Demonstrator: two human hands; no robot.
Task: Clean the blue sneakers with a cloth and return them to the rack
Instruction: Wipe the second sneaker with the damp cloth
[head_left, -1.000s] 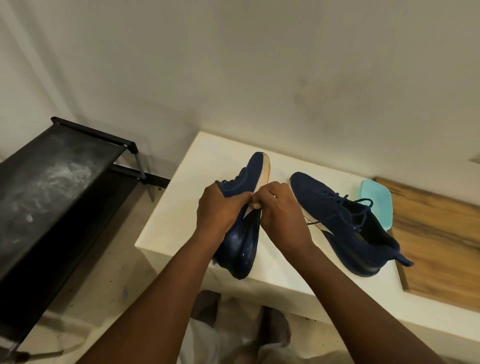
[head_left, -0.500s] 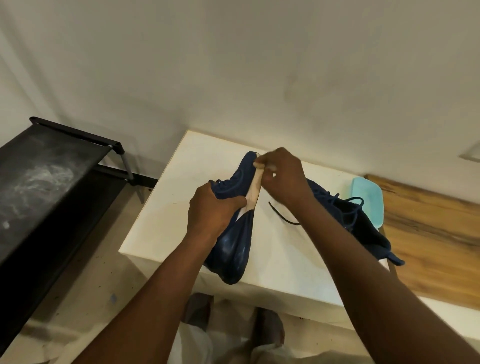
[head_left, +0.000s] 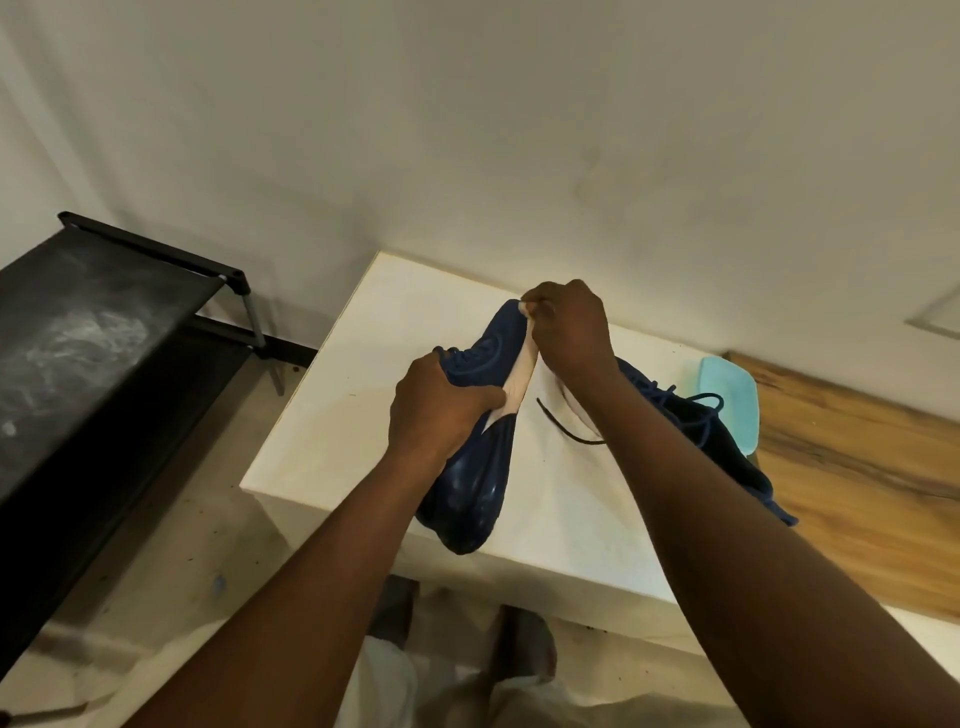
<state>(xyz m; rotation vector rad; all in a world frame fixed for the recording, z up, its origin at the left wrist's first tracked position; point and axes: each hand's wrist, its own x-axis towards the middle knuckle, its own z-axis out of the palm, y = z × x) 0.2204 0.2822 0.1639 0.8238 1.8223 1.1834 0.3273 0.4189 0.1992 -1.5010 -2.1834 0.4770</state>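
My left hand (head_left: 436, 410) grips a blue sneaker (head_left: 470, 488) around its middle, holding it on its side over the front of the white table (head_left: 332, 415), sole facing right. My right hand (head_left: 569, 327) pinches a small pale cloth (head_left: 524, 309) against the sneaker's toe end, at the pale sole edge. The second blue sneaker (head_left: 727, 447) lies on the table to the right, largely hidden behind my right forearm, one lace trailing onto the table.
A black shoe rack (head_left: 104, 332) with a dusty top shelf stands at the left against the wall. A light blue container (head_left: 727, 395) sits behind the second sneaker. A wooden board (head_left: 857, 467) lies at the right.
My right hand with the cloth has slid from the middle of the sneaker's sole edge up to its toe end. My left hand keeps its hold on the sneaker.
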